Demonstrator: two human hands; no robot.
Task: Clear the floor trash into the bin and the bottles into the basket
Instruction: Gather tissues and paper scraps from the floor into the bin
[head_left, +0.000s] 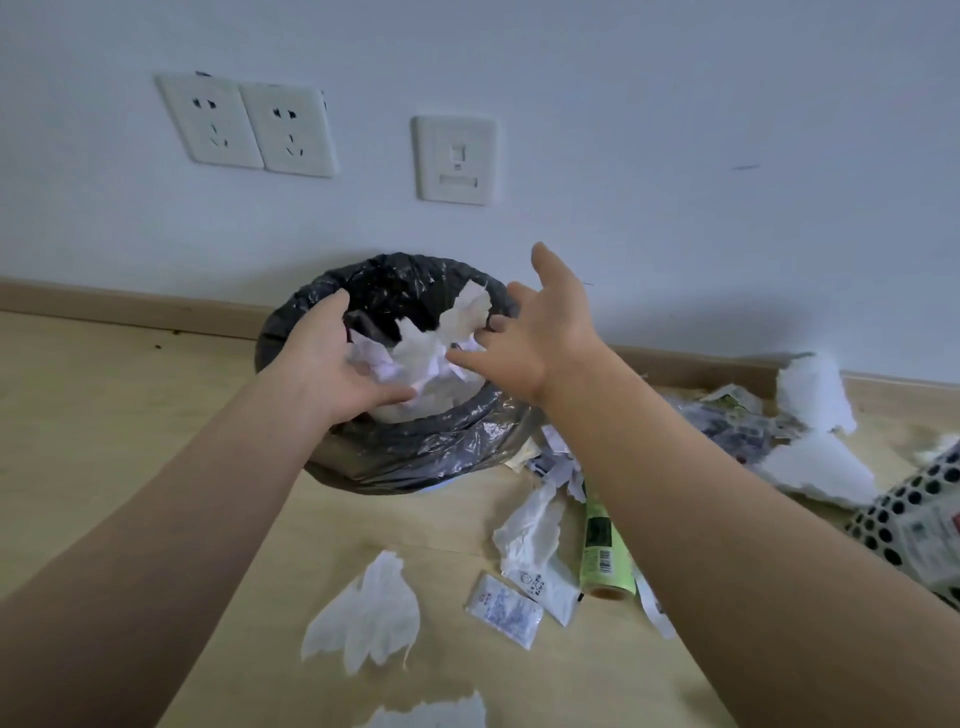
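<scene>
A bin lined with a black plastic bag stands against the wall. Over its mouth is a bundle of crumpled white paper. My left hand cups the bundle from the left, fingers curled round it. My right hand is on the bundle's right side with fingers spread and straight, touching the paper. On the floor lie a torn tissue, two small sachets, a strip of tissue and a green-labelled roll. No bottle shows.
A white perforated basket sits at the right edge. White foam pieces and a clear printed wrapper lie by the skirting board. Another tissue is at the bottom edge. Wall sockets are above the bin.
</scene>
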